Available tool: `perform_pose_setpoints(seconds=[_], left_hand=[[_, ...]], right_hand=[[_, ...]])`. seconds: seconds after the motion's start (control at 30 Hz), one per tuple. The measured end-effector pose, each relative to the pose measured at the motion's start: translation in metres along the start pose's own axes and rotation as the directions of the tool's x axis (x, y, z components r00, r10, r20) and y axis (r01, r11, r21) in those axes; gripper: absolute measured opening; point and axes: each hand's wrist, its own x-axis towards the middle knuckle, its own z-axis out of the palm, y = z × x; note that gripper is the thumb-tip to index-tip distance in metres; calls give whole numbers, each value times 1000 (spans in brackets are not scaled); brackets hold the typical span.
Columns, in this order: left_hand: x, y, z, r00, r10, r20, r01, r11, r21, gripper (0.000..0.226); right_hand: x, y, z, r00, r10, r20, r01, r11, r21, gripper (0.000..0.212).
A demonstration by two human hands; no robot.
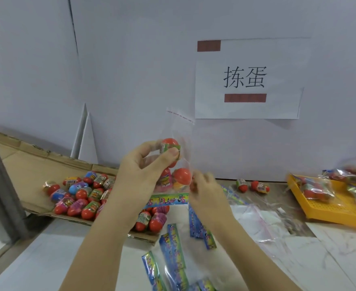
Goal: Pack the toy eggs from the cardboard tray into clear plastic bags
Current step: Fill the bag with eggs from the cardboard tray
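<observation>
A clear plastic bag (180,127) with a colourful printed bottom strip hangs upright in front of me, several toy eggs inside. My left hand (143,162) pinches a red egg (170,144) with a green label through the bag's upper part. My right hand (204,190), blurred, grips the bag's lower right side near an orange egg (182,175). At the left, the flat cardboard tray (34,164) carries several loose red, blue and pink eggs (80,194).
A yellow plastic basket (328,208) at the right holds filled bags. Two loose eggs (253,185) lie by the wall. Empty clear bags (263,219) and others with printed strips (173,248) lie on the white table. A paper sign (246,80) is stuck on the wall.
</observation>
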Motion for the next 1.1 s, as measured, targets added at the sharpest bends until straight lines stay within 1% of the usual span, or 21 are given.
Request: perform_pose_setpoints(seconds=[0.03,0.07,0.1,0.13,0.17,0.2,0.23,0.27,0.3,0.33,0.4,0.43,0.57,0.63,0.77,0.9,0.97,1.03,1.07,1.1], left_hand=[[0,-1,0,1000,25,14,-26,999,23,40],[0,-2,0,999,46,25,-48,997,54,38],[1,-4,0,998,62,32,-64,994,85,36],[1,-5,0,997,70,34,-73,991,115,38],[1,-6,0,997,77,34,-81,986,143,40],[1,-7,0,996,82,36,-87,981,175,43],[0,-8,1,995,91,49,-99,973,209,46],[-1,-8,2,993,98,71,-113,965,238,48],[-2,-8,3,990,106,95,-127,959,253,49],[-3,-7,4,986,112,119,-139,960,244,47],[-4,-5,6,979,120,164,-148,974,170,37],[-4,-3,6,975,123,183,-148,981,130,31],[-5,2,5,958,117,261,-126,992,20,27],[-6,5,4,949,111,297,-110,994,-21,25],[-9,7,6,927,70,369,-71,997,-12,29],[-10,6,9,916,57,397,-73,997,25,37],[-10,5,9,914,44,403,-66,997,39,33],[-10,5,10,907,20,420,-37,999,34,20],[-11,5,11,902,-2,433,-10,1000,25,19],[-11,3,11,893,-16,450,12,1000,10,22]], right_hand=[[5,-7,-15,992,69,-105,-44,973,227,32],[11,-14,-34,974,125,-190,-27,893,449,30],[15,-22,-55,952,150,-267,62,759,648,25],[17,-30,-78,927,144,-348,200,596,778,21],[17,-37,-98,897,117,-427,332,458,824,18],[14,-42,-116,871,70,-487,430,372,822,17],[10,-45,-129,853,13,-521,487,339,805,17],[5,-49,-137,850,-39,-525,505,342,792,17],[0,-51,-142,860,-80,-504,493,384,781,18],[-3,-52,-144,878,-106,-466,458,465,757,21],[-7,-53,-143,921,-114,-372,349,667,658,25],[-8,-53,-143,934,-111,-341,308,734,605,25],[-10,-52,-147,939,-129,-319,256,882,396,17],[-11,-50,-151,941,-149,-304,253,907,338,15],[-13,-49,-158,962,-165,-218,239,894,378,22],[-13,-43,-162,978,-162,-131,200,907,369,20],[-14,-39,-167,977,-182,-107,208,917,341,19],[-16,-35,-172,974,-212,-73,224,926,304,18],[-17,-34,-175,975,-217,-51,222,924,311,16],[-17,-34,-177,976,-215,-26,211,918,336,14]])
